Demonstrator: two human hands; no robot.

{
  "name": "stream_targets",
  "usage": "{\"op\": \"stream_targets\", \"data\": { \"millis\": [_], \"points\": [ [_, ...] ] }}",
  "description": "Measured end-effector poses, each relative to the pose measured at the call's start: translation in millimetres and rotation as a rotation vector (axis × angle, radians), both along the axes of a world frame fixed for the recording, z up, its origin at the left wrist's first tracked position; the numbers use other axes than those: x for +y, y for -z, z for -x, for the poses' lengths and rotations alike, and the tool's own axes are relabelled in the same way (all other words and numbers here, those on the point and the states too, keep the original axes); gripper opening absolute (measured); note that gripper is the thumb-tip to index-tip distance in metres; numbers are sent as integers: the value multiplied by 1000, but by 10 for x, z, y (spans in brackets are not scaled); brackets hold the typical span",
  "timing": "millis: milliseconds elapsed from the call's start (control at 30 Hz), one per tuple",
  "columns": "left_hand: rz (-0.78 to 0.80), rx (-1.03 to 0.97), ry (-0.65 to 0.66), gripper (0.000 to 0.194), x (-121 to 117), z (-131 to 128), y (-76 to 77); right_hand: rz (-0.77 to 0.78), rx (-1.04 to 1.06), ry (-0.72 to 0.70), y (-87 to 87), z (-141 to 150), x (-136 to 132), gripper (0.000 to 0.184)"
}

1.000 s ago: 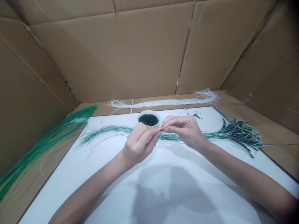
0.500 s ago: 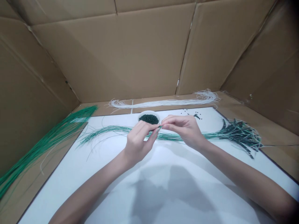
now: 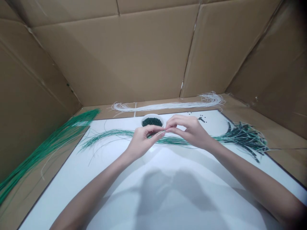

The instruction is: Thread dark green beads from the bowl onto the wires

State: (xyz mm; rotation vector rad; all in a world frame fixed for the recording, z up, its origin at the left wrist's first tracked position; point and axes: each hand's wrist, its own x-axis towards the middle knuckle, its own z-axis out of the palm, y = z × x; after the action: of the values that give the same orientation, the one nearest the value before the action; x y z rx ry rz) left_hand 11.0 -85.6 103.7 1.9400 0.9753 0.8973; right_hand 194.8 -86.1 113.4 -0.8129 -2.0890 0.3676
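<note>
My left hand (image 3: 141, 140) is closed in a pinch, thumb against fingers, on a thin pale cord (image 3: 161, 132). Thumb and fingertips of my right hand (image 3: 190, 131) are pinched too, touching the left fingertips near the cord's end; what lies between them is too small to make out. Just behind my hands stands a white bowl (image 3: 153, 115) of dark green beads (image 3: 151, 122), its front partly hidden. Below and behind both hands, a bundle of green cords (image 3: 115, 132) runs across the white board, with dark beaded ends (image 3: 249, 137) fanned out at the right.
Loose dark beads (image 3: 201, 119) lie on the white board (image 3: 100, 204) behind my right hand. A white cord bundle (image 3: 168, 105) stretches along the back. Another green bundle (image 3: 48, 147) lies at the left. Cardboard walls (image 3: 148, 57) enclose the back and sides.
My left hand has turned flatter and its fingers have shifted along the cord, which now lies lower against the thumb. My right hand stays pinched at nearly the same spot.
</note>
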Motion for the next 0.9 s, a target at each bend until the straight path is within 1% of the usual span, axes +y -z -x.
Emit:
{"op": "stream_targets", "data": {
  "millis": [67, 100, 133, 167, 200, 233, 267, 333, 500, 567, 667, 800, 867, 900],
  "points": [
    [-74, 51, -20, 41, 60, 52, -26, 97, 41, 47, 16, -11, 30, 13],
    [-83, 79, -13, 49, 102, 89, -37, 139, 76, 86, 28, -21, 52, 13],
    [-53, 102, 5, 54, 151, 130, -45, 176, 118, 129, 43, -34, 80, 13],
    [27, 130, 39, 56, 203, 173, -48, 208, 163, 171, 61, -48, 111, 13],
    [130, 155, 87, 54, 255, 213, -46, 238, 206, 208, 81, -62, 144, 14],
    [223, 177, 126, 47, 305, 249, -40, 266, 240, 232, 103, -76, 178, 16],
    [278, 189, 142, 38, 347, 276, -32, 289, 264, 247, 126, -89, 210, 17],
    [317, 161, 126, 26, 405, 306, -15, 325, 286, 253, 172, -108, 269, 18],
    [417, 10, 89, 23, 432, 298, 14, 414, 337, 224, 271, -129, 370, 20],
    [413, 7, 61, 25, 434, 289, 26, 459, 364, 190, 304, -124, 396, 20],
    [359, 32, -7, 28, 441, 275, 41, 515, 388, 153, 347, -104, 421, 21],
    [268, 50, -50, 36, 436, 255, 29, 541, 392, 107, 384, -87, 436, 23],
    [220, 52, -25, 41, 428, 247, 23, 519, 398, 38, 384, -86, 429, 31],
    [210, 55, 2, 43, 424, 243, 25, 500, 393, -3, 377, -82, 418, 41]
  ]
}}
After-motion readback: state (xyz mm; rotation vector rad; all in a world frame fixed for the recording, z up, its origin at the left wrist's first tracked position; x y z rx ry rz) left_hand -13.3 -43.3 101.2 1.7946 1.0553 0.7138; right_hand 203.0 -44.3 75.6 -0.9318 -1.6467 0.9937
